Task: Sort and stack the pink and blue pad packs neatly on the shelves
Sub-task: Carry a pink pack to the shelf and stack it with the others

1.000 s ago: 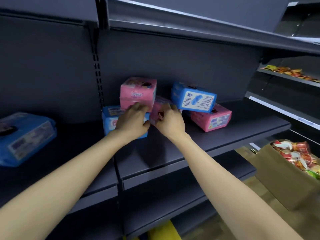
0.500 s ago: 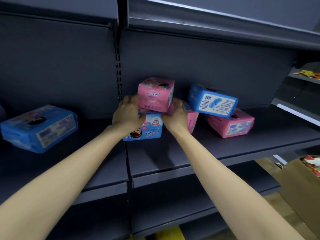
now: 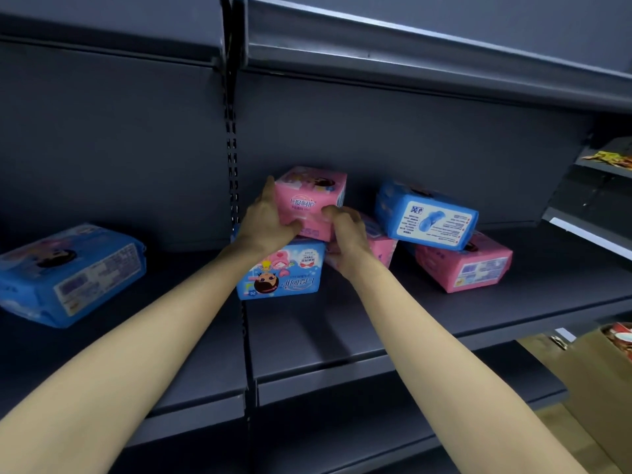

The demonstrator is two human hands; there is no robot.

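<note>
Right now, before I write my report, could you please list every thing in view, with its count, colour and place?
top pink pack: 1, pink, on the lower blue pack
lower blue pack: 1, blue, on the shelf, middle
leaning pink pack: 1, pink, behind the right hand
tilted blue pack: 1, blue, resting on the right pink pack
right pink pack: 1, pink, on the shelf, right
large blue pack: 1, blue, left bay
shelf: 1, dark grey, under the packs
cardboard box: 1, brown, lower right
snack packets: several, yellow and red, far-right shelf
left hand: 1, grips the top pink pack's left side
right hand: 1, grips its right side
</note>
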